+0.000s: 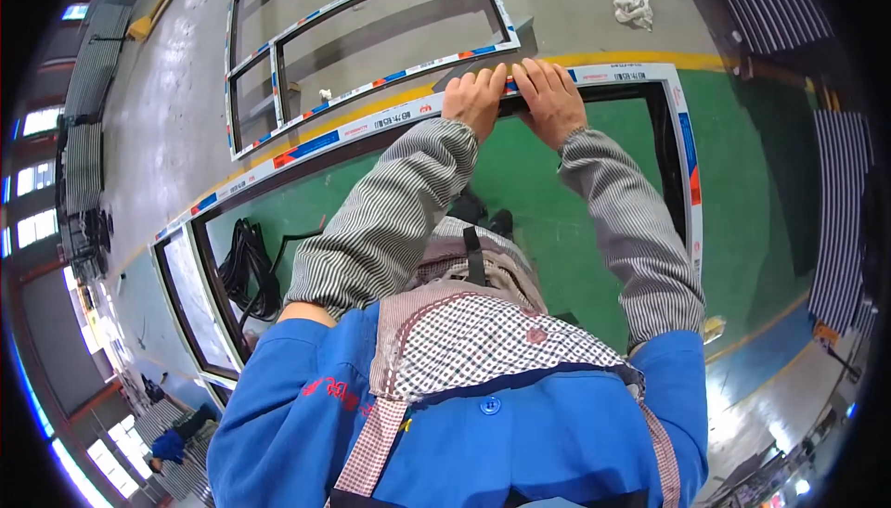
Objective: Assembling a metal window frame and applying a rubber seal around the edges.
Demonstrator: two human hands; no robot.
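A large rectangular window frame (371, 124) lies before me, its dark profile covered with white, blue and red printed film. My left hand (475, 100) is closed over its far bar, fingers curled across the top. Right beside it, my right hand (549, 100) grips the same bar, with its thumb side toward the left hand. The undersides of both hands, and anything thin pinched there, are hidden. Dark edging runs along the inside of the bar. Within the frame opening, at left, a coil of black cord or rubber strip (249, 271) shows, with a loose end trailing right.
Beyond the bar, a second film-covered frame (399, 74) with several openings lies on the grey floor. A white cloth (626, 0) lies farther right. Bundled long profiles (840, 220) stand at the right edge. Another person (172, 443) bends over at far lower left.
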